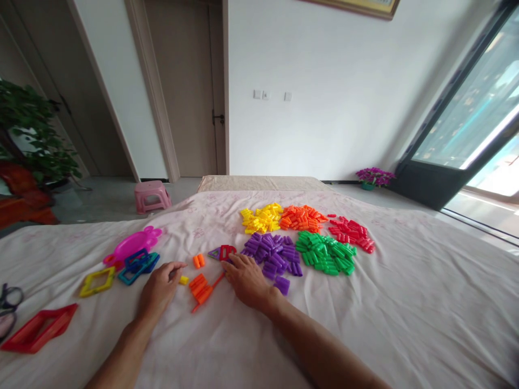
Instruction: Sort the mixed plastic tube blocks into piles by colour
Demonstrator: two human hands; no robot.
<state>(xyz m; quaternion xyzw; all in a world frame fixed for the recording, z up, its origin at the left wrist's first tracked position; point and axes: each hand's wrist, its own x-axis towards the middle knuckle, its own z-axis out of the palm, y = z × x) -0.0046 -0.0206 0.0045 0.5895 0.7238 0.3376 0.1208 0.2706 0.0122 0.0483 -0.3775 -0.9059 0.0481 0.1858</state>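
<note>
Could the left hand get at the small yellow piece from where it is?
Probably yes: the left hand is right beside the small yellow piece, and nothing appears to lie between them.

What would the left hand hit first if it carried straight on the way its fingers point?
Most likely the small orange pair just ahead of the left hand, though the hand's height above the cloth is unclear here.

Pink stool [152, 196] near a brown door [186, 92]
A leafy plant [34, 129] stands at far left; wall plates [257, 94] and part of a gold picture frame [365, 10] show on the white wall [324, 135]; purple flowers [375, 175] in a green pot [367, 186] stand near a glass door [458, 113].
</note>
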